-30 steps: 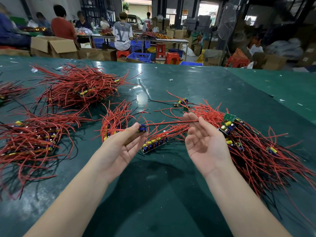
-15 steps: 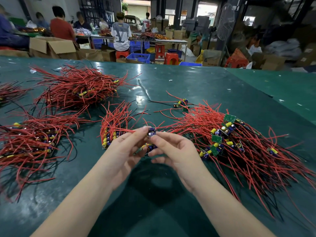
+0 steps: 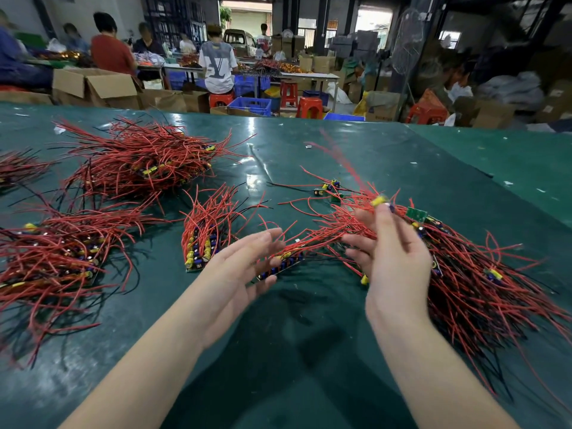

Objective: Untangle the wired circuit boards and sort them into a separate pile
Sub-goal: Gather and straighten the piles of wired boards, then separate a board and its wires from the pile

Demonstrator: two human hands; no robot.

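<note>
My right hand (image 3: 393, 258) is raised over the green table (image 3: 309, 351) and pinches a small wired circuit board (image 3: 380, 200) with a yellow capacitor at its fingertips. The board's red wires trail upward in a blur. My left hand (image 3: 241, 270) hovers open with straight fingers and holds nothing. Between my hands, a short row of boards (image 3: 280, 264) lies on the table. The tangled heap of red-wired boards (image 3: 470, 274) sprawls to the right, partly behind my right hand. A small tidy pile (image 3: 207, 230) sits just left of my left hand.
Bigger piles of red-wired boards lie at the back left (image 3: 139, 162) and the near left (image 3: 55, 258). Another pile (image 3: 15, 168) reaches the left edge. Loose boards (image 3: 329, 188) lie behind the heap. Beyond the table are seated people, cardboard boxes (image 3: 93, 86) and stools.
My hands, together on one board half a second ago, have parted. The right hand has lifted the board up and to the right; the left hand has let go and opened.
</note>
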